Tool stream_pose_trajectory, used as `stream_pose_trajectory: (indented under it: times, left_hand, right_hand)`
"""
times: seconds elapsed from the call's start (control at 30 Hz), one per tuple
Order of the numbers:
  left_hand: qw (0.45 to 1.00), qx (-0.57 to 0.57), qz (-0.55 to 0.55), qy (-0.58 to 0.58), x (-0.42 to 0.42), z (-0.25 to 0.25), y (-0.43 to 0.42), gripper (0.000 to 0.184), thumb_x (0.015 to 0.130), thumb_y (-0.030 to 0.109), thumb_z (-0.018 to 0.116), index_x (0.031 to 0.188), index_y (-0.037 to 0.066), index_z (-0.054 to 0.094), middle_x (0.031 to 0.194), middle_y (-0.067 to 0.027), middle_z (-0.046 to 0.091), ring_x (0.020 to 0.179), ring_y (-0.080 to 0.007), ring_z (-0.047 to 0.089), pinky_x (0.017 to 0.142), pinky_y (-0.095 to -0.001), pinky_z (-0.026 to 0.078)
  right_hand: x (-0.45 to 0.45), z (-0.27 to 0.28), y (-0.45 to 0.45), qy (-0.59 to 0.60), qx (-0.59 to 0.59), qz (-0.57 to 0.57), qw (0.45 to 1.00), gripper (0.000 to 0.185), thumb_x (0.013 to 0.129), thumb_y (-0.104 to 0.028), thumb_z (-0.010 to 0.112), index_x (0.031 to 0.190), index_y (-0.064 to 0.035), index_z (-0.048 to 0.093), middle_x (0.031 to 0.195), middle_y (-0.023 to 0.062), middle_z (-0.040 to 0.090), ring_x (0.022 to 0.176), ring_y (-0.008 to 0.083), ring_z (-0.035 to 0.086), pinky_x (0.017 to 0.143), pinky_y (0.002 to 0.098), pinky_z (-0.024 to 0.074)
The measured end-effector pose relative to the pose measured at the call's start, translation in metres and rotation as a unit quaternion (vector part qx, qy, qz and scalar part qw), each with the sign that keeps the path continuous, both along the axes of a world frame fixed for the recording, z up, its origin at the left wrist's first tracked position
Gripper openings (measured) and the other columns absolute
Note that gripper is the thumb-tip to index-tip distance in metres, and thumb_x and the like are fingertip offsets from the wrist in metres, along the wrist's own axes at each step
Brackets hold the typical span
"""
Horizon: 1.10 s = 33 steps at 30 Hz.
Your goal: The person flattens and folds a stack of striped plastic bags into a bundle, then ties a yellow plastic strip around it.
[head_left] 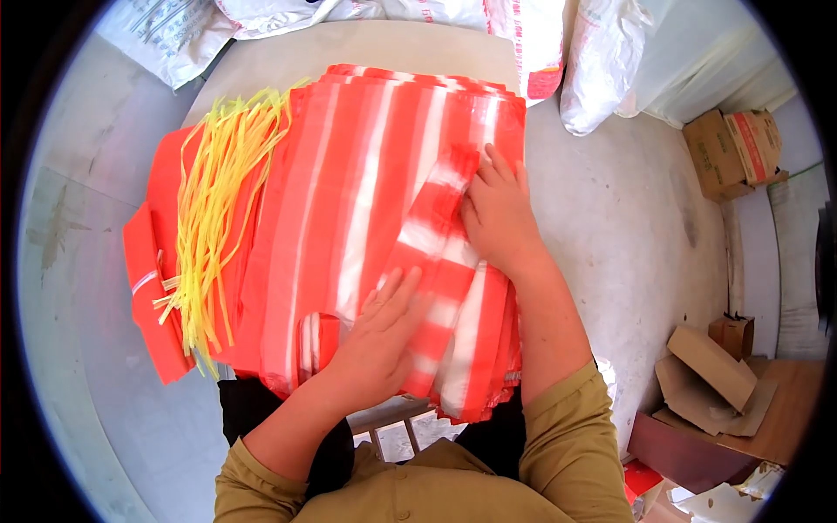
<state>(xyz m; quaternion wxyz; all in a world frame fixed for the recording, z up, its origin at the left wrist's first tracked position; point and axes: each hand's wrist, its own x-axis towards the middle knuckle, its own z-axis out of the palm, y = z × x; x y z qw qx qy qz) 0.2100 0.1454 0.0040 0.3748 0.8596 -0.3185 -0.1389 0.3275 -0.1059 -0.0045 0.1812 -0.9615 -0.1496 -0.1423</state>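
A thick stack of red-and-white striped plastic bags (349,166) lies in front of me, one with a cut-out at its near edge. Across its right side runs a folded striped flap (440,261) of plastic. My left hand (379,336) lies flat against the flap's near left side, fingers extended and slightly blurred. At the flap's far end, my right hand (501,213) rests on the plastic with its fingers apart. Its thumb side is partly hidden, and no firm hold shows. Left of the stack, a bunch of yellow plastic strips (227,209) lies over red plastic.
A folded red bundle (153,288) with a pale band sits at the far left. White printed sacks (418,13) line the back. Cardboard boxes (732,152) stand at the right, and an opened carton (715,383) lies lower right. My legs are under the stack's near edge.
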Motion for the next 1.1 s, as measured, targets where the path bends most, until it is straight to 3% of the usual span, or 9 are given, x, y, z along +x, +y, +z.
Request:
stream_pose_trajectory:
  times: [0.1,0.2,0.3,0.4,0.5,0.6,0.8,1.0,1.1]
  left_hand:
    - [1.0,-0.003,0.004,0.002,-0.001,-0.001,0.0,0.078,0.083,-0.005,0.055,0.16,0.002,0.044,0.174,-0.0261,0.026,0.163,-0.046,0.018,0.131,-0.0532,0.019]
    - [1.0,0.005,0.006,-0.004,-0.002,-0.001,-0.001,0.077,0.084,-0.005,0.055,0.16,0.002,0.045,0.174,-0.0257,0.026,0.163,-0.0457,0.018,0.131,-0.0546,0.02]
    - [1.0,0.004,0.014,-0.013,-0.003,0.001,-0.003,0.077,0.084,-0.004,0.055,0.16,0.002,0.045,0.173,-0.0252,0.027,0.162,-0.0471,0.019,0.129,-0.0577,0.022]
    - [1.0,0.0,0.014,-0.028,-0.003,-0.011,-0.002,0.077,0.084,-0.004,0.055,0.16,0.003,0.045,0.172,-0.0246,0.03,0.161,-0.049,0.02,0.127,-0.0605,0.024]
    - [1.0,0.006,0.01,-0.019,-0.002,-0.006,-0.003,0.077,0.084,-0.003,0.056,0.159,0.002,0.045,0.17,-0.0248,0.031,0.16,-0.0507,0.021,0.127,-0.0612,0.025]
    - [0.999,0.01,0.015,-0.029,-0.002,-0.002,-0.006,0.076,0.083,-0.003,0.056,0.159,0.002,0.046,0.171,-0.0252,0.03,0.16,-0.0504,0.021,0.127,-0.0618,0.024]
    - [0.999,0.039,0.021,-0.027,-0.006,-0.001,-0.01,0.077,0.084,-0.002,0.057,0.16,0.003,0.045,0.173,-0.0251,0.027,0.161,-0.0498,0.021,0.127,-0.0637,0.023]
    - [0.992,0.109,-0.004,-0.066,-0.01,-0.007,-0.01,0.075,0.088,0.007,0.065,0.16,0.006,0.045,0.173,-0.0242,0.028,0.16,-0.0483,0.025,0.123,-0.0655,0.027]
    - [0.989,0.13,-0.009,-0.073,-0.013,-0.006,-0.009,0.077,0.089,0.019,0.073,0.16,0.007,0.047,0.173,-0.0208,0.031,0.159,-0.0449,0.028,0.122,-0.0646,0.03]
  right_hand:
    - [-0.003,0.012,-0.002,-0.008,0.064,-0.061,0.996,0.029,0.097,-0.007,0.06,0.122,0.0029,0.071,0.146,0.0213,0.062,0.149,0.0391,0.044,0.124,0.0545,0.0308]
    - [-0.01,0.013,-0.009,-0.124,0.179,-0.032,0.976,0.033,0.096,-0.007,0.063,0.126,0.0015,0.071,0.141,0.02,0.066,0.139,0.0373,0.057,0.116,0.0483,0.0449]
    - [-0.035,0.018,0.003,-0.03,0.198,0.088,0.976,0.033,0.094,-0.015,0.068,0.124,-0.0024,0.07,0.131,0.0163,0.069,0.129,0.0382,0.062,0.112,0.0494,0.0473]
    - [-0.052,0.025,0.024,-0.073,0.091,0.274,0.955,0.035,0.09,-0.014,0.075,0.122,-0.0004,0.073,0.125,0.0152,0.075,0.115,0.0374,0.072,0.097,0.046,0.0601]
    - [-0.051,0.019,0.027,-0.06,0.089,0.283,0.953,0.037,0.09,-0.02,0.078,0.121,-0.0002,0.073,0.13,0.0148,0.074,0.122,0.0357,0.07,0.103,0.0476,0.0578]
    - [-0.042,0.009,0.016,-0.016,0.044,0.213,0.976,0.041,0.093,-0.024,0.074,0.126,0.0007,0.071,0.139,0.0146,0.07,0.133,0.0354,0.063,0.112,0.0487,0.0513]
    - [-0.031,0.011,0.01,0.064,-0.016,0.198,0.978,0.054,0.1,-0.029,0.064,0.146,0.0001,0.059,0.161,0.0145,0.052,0.155,0.034,0.04,0.129,0.0495,0.0297]
    - [-0.023,0.005,0.007,0.04,-0.039,0.155,0.986,0.059,0.1,-0.033,0.065,0.149,0.0003,0.056,0.166,0.0141,0.045,0.156,0.0327,0.036,0.128,0.0514,0.0287]
    - [-0.02,0.007,0.006,0.05,-0.044,0.138,0.988,0.062,0.101,-0.035,0.064,0.152,-0.001,0.053,0.169,0.0139,0.041,0.158,0.0332,0.034,0.129,0.0528,0.0257]
